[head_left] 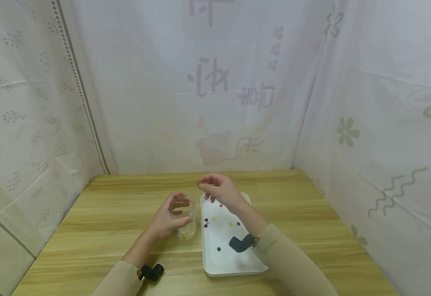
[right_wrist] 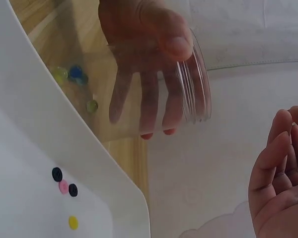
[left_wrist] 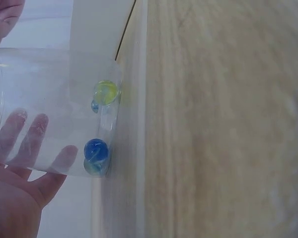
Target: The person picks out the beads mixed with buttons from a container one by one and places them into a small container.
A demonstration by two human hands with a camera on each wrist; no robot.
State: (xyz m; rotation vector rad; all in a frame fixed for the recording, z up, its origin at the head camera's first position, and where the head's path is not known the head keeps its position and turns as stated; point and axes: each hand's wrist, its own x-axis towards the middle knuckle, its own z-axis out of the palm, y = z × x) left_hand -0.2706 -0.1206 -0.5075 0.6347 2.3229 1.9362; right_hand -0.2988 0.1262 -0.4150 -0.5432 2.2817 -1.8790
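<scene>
My left hand [head_left: 167, 218] is wrapped around a clear plastic jar [head_left: 186, 226], fingers behind it and thumb across the near side below the rim. Its mouth has no lid. At the bottom of the jar lie several glass marbles, among them a yellow-green marble [left_wrist: 106, 92] and a blue marble [left_wrist: 96, 149]. To the right of the jar and higher up, my right hand [head_left: 222, 190] pinches a small brownish thing [head_left: 199, 183] between thumb and fingertips; I cannot tell its kind, and the right wrist view hides it behind the fingers.
A white tray [head_left: 215, 263] stands right of the jar, under the right forearm. Scattered in it are small round buttons: black buttons [right_wrist: 57, 174], a pink button [right_wrist: 63, 186], yellow buttons [right_wrist: 73, 222] and a red one. Patterned white curtains [head_left: 145, 102] surround the wooden table [head_left: 100, 230].
</scene>
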